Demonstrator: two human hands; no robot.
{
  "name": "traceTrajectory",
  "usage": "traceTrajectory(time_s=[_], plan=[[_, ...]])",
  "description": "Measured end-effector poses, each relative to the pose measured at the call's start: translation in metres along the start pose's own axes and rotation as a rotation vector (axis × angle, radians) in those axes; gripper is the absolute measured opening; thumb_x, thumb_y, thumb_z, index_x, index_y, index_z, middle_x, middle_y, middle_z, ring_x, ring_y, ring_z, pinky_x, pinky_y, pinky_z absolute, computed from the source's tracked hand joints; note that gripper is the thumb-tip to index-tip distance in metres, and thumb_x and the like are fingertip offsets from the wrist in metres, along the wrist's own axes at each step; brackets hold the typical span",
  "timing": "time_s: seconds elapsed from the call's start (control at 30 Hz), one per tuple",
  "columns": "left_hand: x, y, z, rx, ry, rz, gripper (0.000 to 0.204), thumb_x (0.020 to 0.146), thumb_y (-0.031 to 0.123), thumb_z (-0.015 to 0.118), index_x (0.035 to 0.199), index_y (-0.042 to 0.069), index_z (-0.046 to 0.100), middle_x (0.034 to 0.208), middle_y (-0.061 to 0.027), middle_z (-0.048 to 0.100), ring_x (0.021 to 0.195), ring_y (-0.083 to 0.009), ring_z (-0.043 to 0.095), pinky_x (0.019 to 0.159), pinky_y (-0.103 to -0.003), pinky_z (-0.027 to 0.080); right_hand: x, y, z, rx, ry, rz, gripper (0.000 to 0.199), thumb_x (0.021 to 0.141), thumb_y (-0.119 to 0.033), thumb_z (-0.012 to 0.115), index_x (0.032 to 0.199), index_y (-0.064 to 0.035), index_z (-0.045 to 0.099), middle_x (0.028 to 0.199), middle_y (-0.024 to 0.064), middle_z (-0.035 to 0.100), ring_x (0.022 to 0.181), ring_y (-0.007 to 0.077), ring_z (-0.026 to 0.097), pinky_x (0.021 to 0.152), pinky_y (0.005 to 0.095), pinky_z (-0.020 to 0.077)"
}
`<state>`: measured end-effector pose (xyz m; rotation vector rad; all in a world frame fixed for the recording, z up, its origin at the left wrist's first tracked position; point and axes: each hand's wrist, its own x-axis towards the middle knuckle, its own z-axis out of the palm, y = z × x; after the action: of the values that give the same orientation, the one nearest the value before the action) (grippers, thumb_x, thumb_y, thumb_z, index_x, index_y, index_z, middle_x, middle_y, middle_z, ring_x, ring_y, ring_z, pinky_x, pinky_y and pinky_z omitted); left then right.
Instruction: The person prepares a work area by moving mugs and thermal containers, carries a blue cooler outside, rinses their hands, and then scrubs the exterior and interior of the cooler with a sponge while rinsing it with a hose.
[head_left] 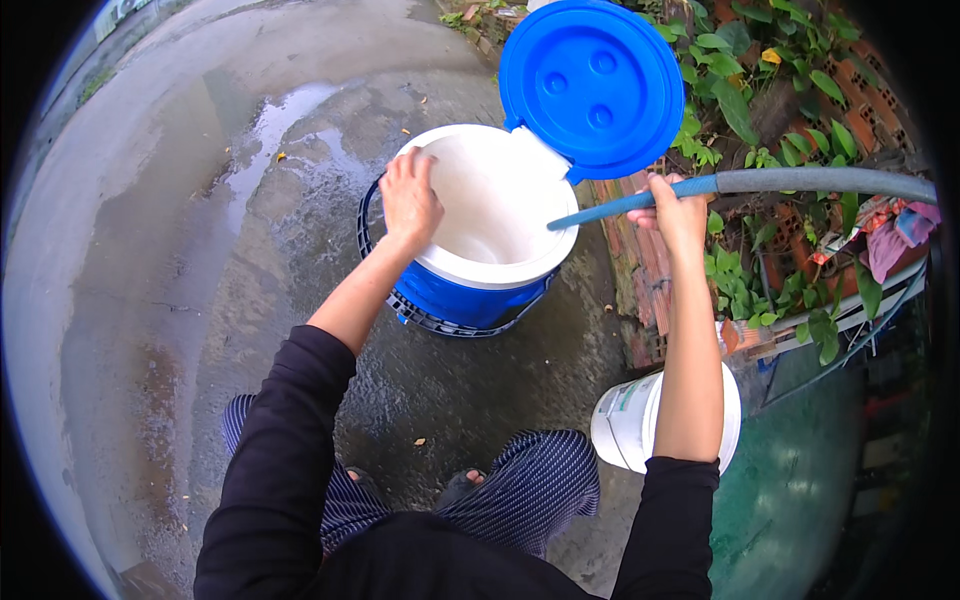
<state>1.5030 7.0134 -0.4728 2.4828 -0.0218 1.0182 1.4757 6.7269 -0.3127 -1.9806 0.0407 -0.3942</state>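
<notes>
A blue cooler bucket with a thick white liner (480,262) stands on the wet ground in front of me. Its round blue lid (575,85) is swung back on a hinge at the far right. My left hand (412,195) lies over the cooler's left rim, fingers stretched out and slightly apart. In my right hand (672,215) is a blue-grey hose (765,180), gripped a little behind its end. The hose tip reaches just over the right rim, pointing into the cooler. No water shows plainly at the tip. Inside the cooler I see only pale wall and floor.
A dark lattice plastic rim (408,305) runs round the cooler's base. Beside my right forearm stands a white bucket (622,425). Bricks (650,265) and leafy plants (735,100) border the right side. A puddle (262,140) shines on the concrete at left.
</notes>
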Motion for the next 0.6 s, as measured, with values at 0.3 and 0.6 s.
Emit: traceTrajectory(time_s=[0.3,0.6], plan=[[0.010,-0.059,0.025,-0.401,-0.142,-0.457,0.032,0.091,0.017,0.034,0.117,0.003,0.046,0.117,-0.0184,0.051,0.109,-0.0323,0.049,0.093,-0.038,0.038,-0.035,-0.005,0.039,0.137,-0.217,0.083,0.025,0.081,-0.017,0.051,0.071,0.0052,0.053,0.061,0.0148,0.059,0.045,0.0195,0.060,0.035,0.0224,0.0472],[0.005,-0.053,0.025,-0.452,-0.081,-0.533,0.029,0.091,0.015,0.035,0.114,0.004,0.048,0.114,-0.0168,0.054,0.107,-0.0315,0.051,0.091,-0.038,0.039,-0.037,-0.034,0.100,0.361,-0.234,-0.016,0.022,0.085,-0.018,0.049,0.073,-0.0003,0.051,0.066,0.0142,0.061,0.053,0.0187,0.063,0.044,0.0211,0.0494]])
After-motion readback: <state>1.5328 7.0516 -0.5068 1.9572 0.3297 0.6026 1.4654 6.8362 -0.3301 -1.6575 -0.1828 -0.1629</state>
